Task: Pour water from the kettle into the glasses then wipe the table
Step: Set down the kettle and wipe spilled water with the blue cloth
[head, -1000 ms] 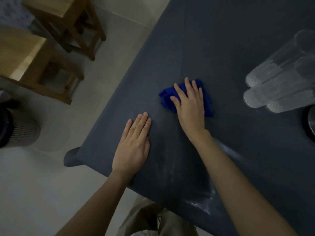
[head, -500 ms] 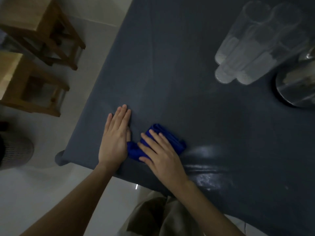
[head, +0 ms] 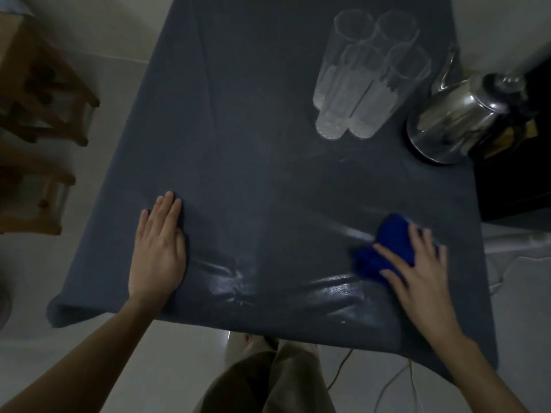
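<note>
A dark grey table [head: 256, 150] fills the view. My right hand [head: 417, 269] lies flat with spread fingers on a crumpled blue cloth [head: 384, 245] near the table's front right. My left hand [head: 158, 248] rests flat, fingers together, on the front left of the table. Several tall clear glasses [head: 366, 81] holding water stand bunched at the back right. A shiny steel kettle [head: 459, 120] sits just right of them near the table's right edge. Wet streaks glisten along the front edge.
Two wooden stools [head: 44, 93] stand on the pale floor to the left. A black object [head: 512, 186] sits beyond the table's right edge. Thin cables [head: 387, 386] run over the floor below the front edge, by my legs.
My right hand has slid the blue cloth from beside my left hand across to the front right of the table. My left hand has stayed pressed flat on the front left.
</note>
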